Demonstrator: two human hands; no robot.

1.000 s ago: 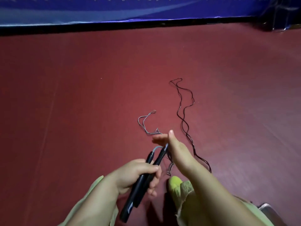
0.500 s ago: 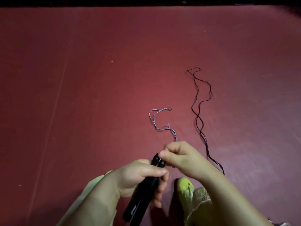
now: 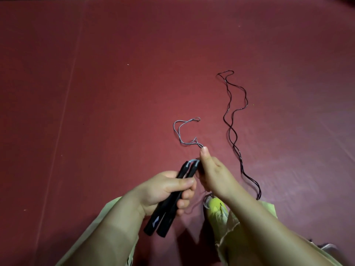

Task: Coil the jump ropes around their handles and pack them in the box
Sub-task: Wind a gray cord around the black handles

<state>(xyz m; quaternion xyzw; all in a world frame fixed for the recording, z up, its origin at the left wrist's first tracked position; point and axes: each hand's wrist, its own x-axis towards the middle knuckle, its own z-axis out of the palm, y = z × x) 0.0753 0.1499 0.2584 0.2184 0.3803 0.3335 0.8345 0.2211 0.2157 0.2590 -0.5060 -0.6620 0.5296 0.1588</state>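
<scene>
Handles (image 3: pixel 169 196), black, a pair: clasped side by side in the left hand (image 3: pixel 163 192), seemingly as one core for winding. Grey rope (image 3: pixel 180 135): pinched by the right hand (image 3: pixel 213 173) beside the handle tips, slack trailing on the floor (image 3: pixel 96 93). Black rope (image 3: pixel 233 131): loose on the floor to the right; no box in view.

Black handles (image 3: pixel 169 198) side by side — grey rope (image 3: pixel 179 134), black rope (image 3: pixel 232 120) loose

There is one camera, worn on the person's head. It looks forward and down, from close above the left hand (image 3: pixel 163 191) and right hand (image 3: pixel 215 173). Beyond them the red floor (image 3: pixel 115 93) stretches far away
</scene>
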